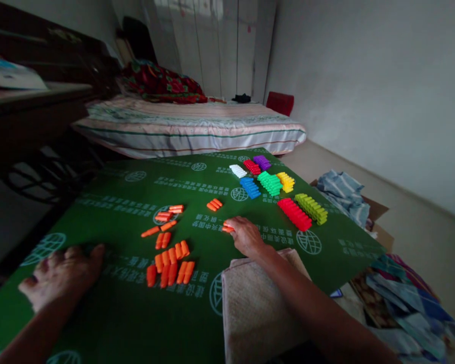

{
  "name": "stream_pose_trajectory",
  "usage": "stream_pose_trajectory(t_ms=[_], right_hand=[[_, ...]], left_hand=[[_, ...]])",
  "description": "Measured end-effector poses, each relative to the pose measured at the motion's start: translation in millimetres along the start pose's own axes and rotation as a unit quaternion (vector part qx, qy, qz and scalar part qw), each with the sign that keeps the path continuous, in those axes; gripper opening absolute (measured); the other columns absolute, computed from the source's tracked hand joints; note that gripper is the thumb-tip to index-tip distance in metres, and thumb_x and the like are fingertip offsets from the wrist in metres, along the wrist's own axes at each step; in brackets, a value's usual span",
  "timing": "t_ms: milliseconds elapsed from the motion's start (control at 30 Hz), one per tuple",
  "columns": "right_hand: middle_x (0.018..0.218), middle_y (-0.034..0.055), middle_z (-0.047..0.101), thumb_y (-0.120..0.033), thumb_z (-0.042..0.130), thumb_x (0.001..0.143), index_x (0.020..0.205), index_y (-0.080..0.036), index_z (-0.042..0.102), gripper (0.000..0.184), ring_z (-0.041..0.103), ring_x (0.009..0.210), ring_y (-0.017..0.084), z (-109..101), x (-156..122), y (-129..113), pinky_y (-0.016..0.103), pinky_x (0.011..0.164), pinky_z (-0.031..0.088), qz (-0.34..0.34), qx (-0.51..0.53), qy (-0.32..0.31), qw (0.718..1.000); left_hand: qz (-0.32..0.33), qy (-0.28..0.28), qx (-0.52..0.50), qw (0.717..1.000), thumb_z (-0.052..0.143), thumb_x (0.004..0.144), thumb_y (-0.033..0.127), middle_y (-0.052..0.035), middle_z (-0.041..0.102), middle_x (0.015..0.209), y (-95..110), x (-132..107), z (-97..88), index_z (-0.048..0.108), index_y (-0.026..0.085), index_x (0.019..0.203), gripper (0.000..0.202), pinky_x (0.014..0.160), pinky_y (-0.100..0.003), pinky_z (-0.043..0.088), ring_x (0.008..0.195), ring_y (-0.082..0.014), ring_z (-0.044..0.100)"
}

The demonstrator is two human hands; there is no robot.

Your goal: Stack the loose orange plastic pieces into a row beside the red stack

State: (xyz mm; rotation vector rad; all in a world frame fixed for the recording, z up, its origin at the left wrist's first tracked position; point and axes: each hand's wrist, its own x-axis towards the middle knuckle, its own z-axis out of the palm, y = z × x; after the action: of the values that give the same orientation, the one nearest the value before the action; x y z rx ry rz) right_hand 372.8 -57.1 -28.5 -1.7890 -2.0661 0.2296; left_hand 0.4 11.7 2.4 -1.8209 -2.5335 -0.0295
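My right hand [244,235] pinches small orange pieces [228,227] low over the green table [129,313], its fingertips closed around them. To its upper left lies a small orange cluster [214,204]. More short, rounded orange pieces [170,257] are scattered and grouped at mid-table, between my two hands. On the left part of the table my left hand [62,275] rests palm down with the fingers spread, holding nothing. The exact kind of the orange pieces is too small to tell.
Grouped pieces in red [294,214], olive green [311,208], bright green [270,183], blue [249,187], white [237,171], yellow [285,182] and purple [262,162] stand at the right. A folded beige cloth [256,308] lies under my right forearm. Beyond is a bed [197,129].
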Motion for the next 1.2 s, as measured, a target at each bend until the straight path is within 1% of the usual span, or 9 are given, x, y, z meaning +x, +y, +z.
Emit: stream_pose_trajectory(t_ms=[100, 333, 533, 667, 767, 867, 933, 1067, 1200], right_hand=[[0.115, 0.0041, 0.064, -0.007, 0.049, 0.086, 0.115, -0.023, 0.062, 0.036, 0.055, 0.107, 0.017, -5.7, -3.1, 6.5, 0.026, 0.090, 0.043, -0.008, 0.000, -0.009, 1.000], [0.114, 0.0039, 0.065, -0.002, 0.048, 0.082, 0.113, -0.023, 0.063, 0.041, 0.055, 0.109, 0.016, -18.0, -8.2, 30.4, 0.025, 0.090, 0.043, 0.004, -0.006, -0.022, 1.000], [0.116, 0.0044, 0.064, -0.001, 0.046, 0.082, 0.114, -0.023, 0.064, 0.042, 0.056, 0.109, 0.016, -29.1, -13.1, 52.7, 0.025, 0.091, 0.042, 0.042, -0.019, -0.015, 0.999], [0.113, 0.0052, 0.065, -0.003, 0.045, 0.083, 0.110, -0.022, 0.066, 0.040, 0.058, 0.106, 0.017, -33.3, -15.0, 65.1, 0.025, 0.086, 0.044, 0.073, -0.034, -0.011, 0.997], [0.115, 0.0070, 0.064, -0.006, 0.047, 0.084, 0.111, -0.021, 0.066, 0.037, 0.058, 0.106, 0.018, -33.9, -14.8, 66.5, 0.026, 0.087, 0.044, 0.100, -0.053, 0.000, 0.994], [0.117, 0.0088, 0.063, -0.019, 0.054, 0.087, 0.116, -0.021, 0.063, 0.030, 0.058, 0.107, 0.020, -33.1, -12.3, 58.6, 0.028, 0.086, 0.045, 0.113, -0.078, 0.008, 0.991], [0.113, 0.0089, 0.064, -0.026, 0.055, 0.089, 0.112, -0.022, 0.065, 0.025, 0.058, 0.104, 0.021, -32.7, -9.6, 51.3, 0.029, 0.084, 0.045, 0.115, -0.100, -0.003, 0.988], [0.105, 0.0074, 0.066, -0.022, 0.054, 0.089, 0.099, -0.021, 0.067, 0.016, 0.059, 0.099, 0.020, -33.1, -4.4, 47.3, 0.028, 0.082, 0.045, 0.120, -0.121, -0.026, 0.985], [0.107, 0.0059, 0.065, -0.018, 0.055, 0.088, 0.098, -0.021, 0.067, 0.016, 0.059, 0.102, 0.018, -34.5, -1.8, 63.1, 0.025, 0.082, 0.044, 0.133, -0.092, -0.005, 0.987]], left_hand=[[-0.033, -0.005, -0.022, 0.999, 0.010, 0.081, 0.062, -0.0261, 0.039, 0.139, 6.4, -6.2, -6.8, 0.047, 0.007, 0.124, 0.080, 0.104, -0.060, 0.031, 0.132, -0.0410, 0.032], [-0.028, -0.009, -0.038, 0.999, 0.002, 0.080, 0.065, -0.0251, 0.038, 0.140, 4.3, -9.1, -8.3, 0.048, 0.008, 0.122, 0.084, 0.106, -0.060, 0.028, 0.133, -0.0411, 0.030], [-0.033, -0.010, -0.036, 0.999, 0.003, 0.080, 0.065, -0.0242, 0.038, 0.140, 4.0, -9.0, -7.9, 0.049, 0.009, 0.121, 0.084, 0.107, -0.059, 0.028, 0.133, -0.0403, 0.029], [-0.033, -0.010, -0.035, 0.999, 0.001, 0.080, 0.065, -0.0237, 0.039, 0.139, 4.3, -10.0, -8.6, 0.048, 0.009, 0.121, 0.084, 0.106, -0.059, 0.028, 0.133, -0.0402, 0.030], [-0.029, -0.010, -0.034, 0.999, 0.003, 0.080, 0.065, -0.0234, 0.040, 0.138, 4.9, -10.4, -9.3, 0.049, 0.010, 0.119, 0.082, 0.106, -0.059, 0.029, 0.133, -0.0402, 0.030], [-0.032, -0.008, -0.030, 0.999, 0.002, 0.080, 0.065, -0.0235, 0.041, 0.137, 6.2, -10.4, -9.6, 0.050, 0.010, 0.119, 0.083, 0.106, -0.059, 0.029, 0.132, -0.0402, 0.031], [-0.034, -0.006, -0.028, 0.999, 0.000, 0.079, 0.066, -0.0233, 0.041, 0.137, 7.1, -10.4, -10.0, 0.049, 0.010, 0.120, 0.085, 0.106, -0.058, 0.029, 0.132, -0.0399, 0.031], [-0.038, -0.006, -0.026, 0.999, -0.004, 0.078, 0.067, -0.0227, 0.040, 0.139, 7.7, -11.1, -11.3, 0.048, 0.012, 0.121, 0.088, 0.106, -0.058, 0.030, 0.133, -0.0395, 0.030], [-0.040, -0.015, -0.023, 0.999, -0.003, 0.077, 0.068, -0.0219, 0.039, 0.140, 7.1, -11.0, -11.6, 0.049, 0.013, 0.121, 0.088, 0.107, -0.058, 0.029, 0.134, -0.0393, 0.029]])
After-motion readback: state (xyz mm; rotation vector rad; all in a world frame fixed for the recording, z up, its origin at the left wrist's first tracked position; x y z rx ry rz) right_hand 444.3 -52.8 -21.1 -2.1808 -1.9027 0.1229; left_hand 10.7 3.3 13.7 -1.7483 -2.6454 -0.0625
